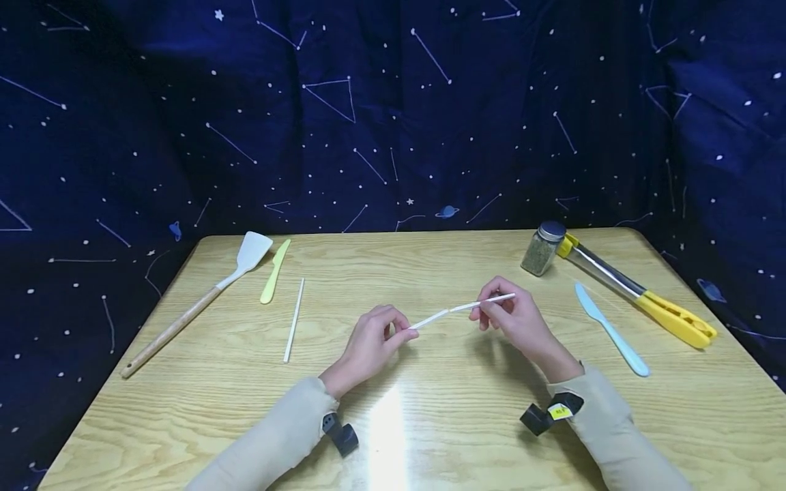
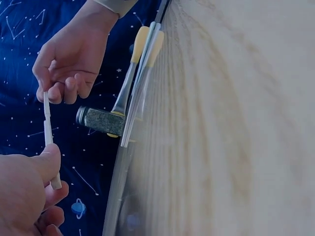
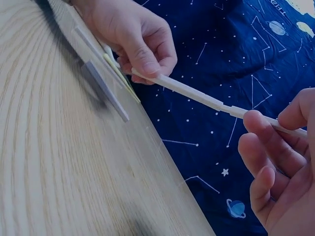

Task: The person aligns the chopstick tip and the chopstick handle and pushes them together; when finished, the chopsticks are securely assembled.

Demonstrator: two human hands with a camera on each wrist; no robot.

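Held in the air over the table is a slim white stick point(image 1: 430, 319), with a small step and a tan tint where its two lengths meet near the middle. My left hand point(image 1: 372, 342) pinches its left end between thumb and fingers. Thumb and fingertips of my right hand point(image 1: 512, 319) pinch the other length, and its far end pokes out past them. In the right wrist view the stepped joint of the white stick point(image 3: 197, 96) shows between both hands. A second slim white stick point(image 1: 295, 320) lies on the table to the left of my left hand.
On the left lie a white spatula point(image 1: 248, 252) with a wooden handle and a yellow-green knife point(image 1: 275, 273). To the right are a glass spice jar point(image 1: 540, 254), yellow-handled tongs point(image 1: 669, 317) and a light blue knife point(image 1: 614, 334). A dark starry cloth point(image 1: 393, 123) hangs behind the table.
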